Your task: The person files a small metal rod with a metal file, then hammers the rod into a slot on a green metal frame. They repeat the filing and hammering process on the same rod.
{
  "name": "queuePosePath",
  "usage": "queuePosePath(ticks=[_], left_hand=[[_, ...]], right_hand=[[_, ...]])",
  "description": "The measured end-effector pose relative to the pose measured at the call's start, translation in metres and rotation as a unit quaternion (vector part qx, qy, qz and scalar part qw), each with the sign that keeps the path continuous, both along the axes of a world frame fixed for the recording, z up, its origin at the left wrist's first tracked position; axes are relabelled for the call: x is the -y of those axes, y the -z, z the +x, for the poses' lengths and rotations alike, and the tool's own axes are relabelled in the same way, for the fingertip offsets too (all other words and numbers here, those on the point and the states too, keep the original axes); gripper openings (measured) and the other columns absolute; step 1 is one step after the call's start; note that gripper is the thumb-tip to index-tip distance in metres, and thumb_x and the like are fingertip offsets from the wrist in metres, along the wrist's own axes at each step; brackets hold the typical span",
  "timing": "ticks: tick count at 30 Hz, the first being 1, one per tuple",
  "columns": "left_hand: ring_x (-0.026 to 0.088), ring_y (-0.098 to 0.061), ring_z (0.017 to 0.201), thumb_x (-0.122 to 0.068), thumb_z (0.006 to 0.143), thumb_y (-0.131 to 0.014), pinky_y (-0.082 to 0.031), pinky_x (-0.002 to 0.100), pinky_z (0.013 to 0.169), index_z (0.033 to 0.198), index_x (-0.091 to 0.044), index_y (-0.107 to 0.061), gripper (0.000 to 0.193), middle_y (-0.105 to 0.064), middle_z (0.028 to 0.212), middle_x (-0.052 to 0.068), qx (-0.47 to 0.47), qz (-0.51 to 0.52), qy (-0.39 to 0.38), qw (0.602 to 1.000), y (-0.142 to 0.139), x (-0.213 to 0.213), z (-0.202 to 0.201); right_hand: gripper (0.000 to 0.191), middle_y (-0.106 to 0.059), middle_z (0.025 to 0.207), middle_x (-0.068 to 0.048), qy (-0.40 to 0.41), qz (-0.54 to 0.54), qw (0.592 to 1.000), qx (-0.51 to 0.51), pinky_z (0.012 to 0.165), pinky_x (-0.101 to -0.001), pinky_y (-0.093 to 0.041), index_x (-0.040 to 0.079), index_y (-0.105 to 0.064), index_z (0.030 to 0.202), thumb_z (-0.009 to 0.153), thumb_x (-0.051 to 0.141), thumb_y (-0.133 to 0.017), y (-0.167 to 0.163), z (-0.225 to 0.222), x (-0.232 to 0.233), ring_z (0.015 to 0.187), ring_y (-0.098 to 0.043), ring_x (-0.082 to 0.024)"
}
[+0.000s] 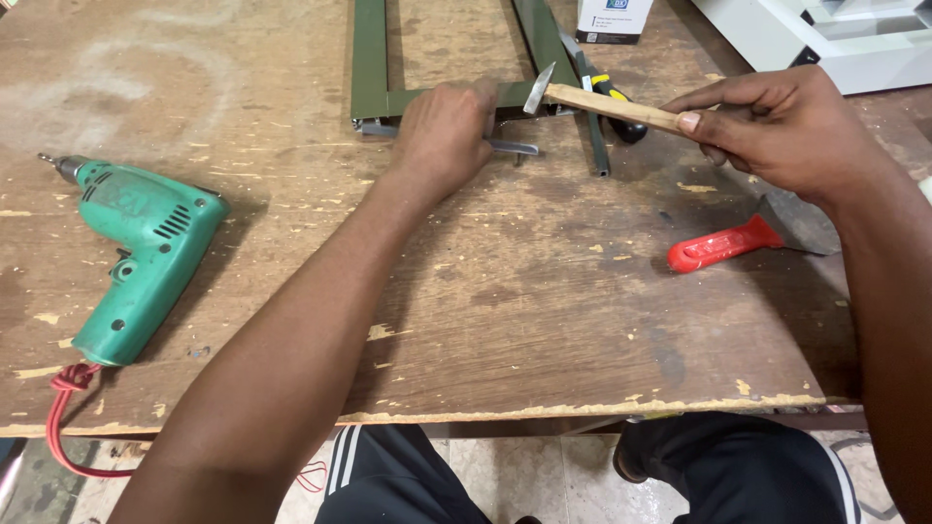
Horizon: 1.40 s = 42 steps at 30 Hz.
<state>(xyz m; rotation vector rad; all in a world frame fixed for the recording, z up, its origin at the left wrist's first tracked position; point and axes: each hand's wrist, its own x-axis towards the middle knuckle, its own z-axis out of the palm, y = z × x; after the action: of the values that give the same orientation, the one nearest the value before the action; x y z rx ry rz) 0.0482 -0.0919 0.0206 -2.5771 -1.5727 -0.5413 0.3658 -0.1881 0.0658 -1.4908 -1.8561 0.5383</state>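
Worn workbench (544, 330): left hand (442, 131) on frame (370, 58), right hand (777, 126) gripping hammer (602, 105).

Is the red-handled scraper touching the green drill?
Apart. The head view shows the red-handled scraper lying far right and the green drill far left, with bare worn tabletop between them.

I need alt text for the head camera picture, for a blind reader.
The left hand presses a green metal frame on a worn wooden table while the right hand holds a wooden-handled hammer at its corner. A green drill lies left.
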Motion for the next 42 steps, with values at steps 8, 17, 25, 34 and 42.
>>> queuePosePath(ticks=[8, 17, 25, 34, 42], left_hand=[[0.021, -0.066, 0.079, 0.02, 0.083, -0.056, -0.063, 0.035, 0.074, 0.096, -0.007, -0.065, 0.031, -0.067, 0.089, 0.011, 0.052, -0.003, 0.009, 0.999, 0.02, -0.014, 0.008], [0.019, -0.068, 0.074, 0.015, 0.084, -0.06, -0.063, 0.034, 0.069, 0.083, -0.006, -0.072, 0.025, -0.07, 0.083, 0.012, 0.089, -0.044, -0.019, 0.995, 0.022, -0.019, 0.005], [0.018, -0.069, 0.07, 0.013, 0.082, -0.065, -0.062, 0.037, 0.067, 0.089, -0.008, -0.074, 0.024, -0.073, 0.081, 0.012, 0.104, -0.019, 0.004, 0.994, 0.023, -0.018, 0.003], [0.018, -0.07, 0.073, 0.012, 0.082, -0.066, -0.063, 0.037, 0.07, 0.082, -0.007, -0.073, 0.02, -0.073, 0.083, 0.011, 0.11, -0.048, -0.002, 0.993, 0.023, -0.017, 0.003], [0.017, -0.07, 0.07, 0.012, 0.082, -0.065, -0.064, 0.035, 0.068, 0.083, -0.007, -0.072, 0.02, -0.073, 0.083, 0.011, 0.113, -0.06, 0.002, 0.992, 0.024, -0.018, 0.004]], right_hand=[[0.03, -0.068, 0.072, -0.001, -0.011, 0.042, 0.999, 0.024, 0.049, -0.0208, -0.039, 0.007, -0.076, 0.123, 0.095, 0.019, -0.077, 0.001, -0.006, 0.003, 0.06, -0.054, -0.003], [0.03, -0.064, 0.067, -0.006, -0.021, 0.119, 0.99, 0.068, 0.044, -0.0226, -0.035, -0.003, -0.076, 0.114, 0.098, 0.022, -0.08, 0.001, 0.005, 0.009, 0.054, -0.051, -0.005], [0.03, -0.068, 0.07, -0.009, -0.017, 0.089, 0.99, 0.109, 0.042, -0.0244, -0.037, -0.001, -0.077, 0.113, 0.092, 0.02, -0.081, 0.003, 0.009, 0.005, 0.05, -0.053, -0.01], [0.025, -0.069, 0.068, -0.008, 0.015, 0.044, 0.995, 0.091, 0.039, -0.0278, -0.034, 0.006, -0.079, 0.116, 0.097, 0.022, -0.078, 0.008, 0.011, 0.001, 0.045, -0.05, -0.012], [0.029, -0.066, 0.065, -0.01, 0.01, 0.073, 0.994, 0.084, 0.041, -0.027, -0.031, 0.004, -0.078, 0.114, 0.094, 0.024, -0.08, 0.007, 0.007, 0.003, 0.047, -0.047, -0.01]])
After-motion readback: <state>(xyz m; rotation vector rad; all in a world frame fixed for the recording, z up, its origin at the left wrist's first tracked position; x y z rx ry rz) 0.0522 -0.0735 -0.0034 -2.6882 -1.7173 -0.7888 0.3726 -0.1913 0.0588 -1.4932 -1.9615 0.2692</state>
